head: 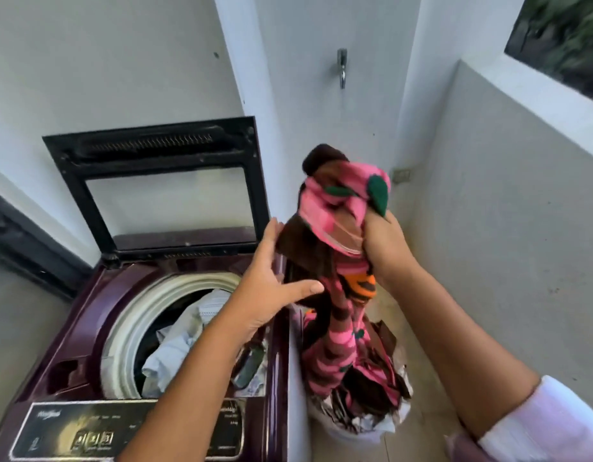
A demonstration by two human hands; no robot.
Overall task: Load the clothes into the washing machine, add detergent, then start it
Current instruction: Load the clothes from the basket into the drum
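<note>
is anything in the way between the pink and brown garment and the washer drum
Nothing visible blocks the garment. The lid stands open and the drum mouth is uncovered, with pale clothes inside. Only the person's own left forearm crosses above the opening, and its lower end hangs into the basket.

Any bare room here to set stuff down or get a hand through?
Free: tiled floor between basket and low wall; dark gap in the drum left of the pale clothes. Crowded: basket is heaped; left hand, right hand and striped garment fill the air above it.
</note>
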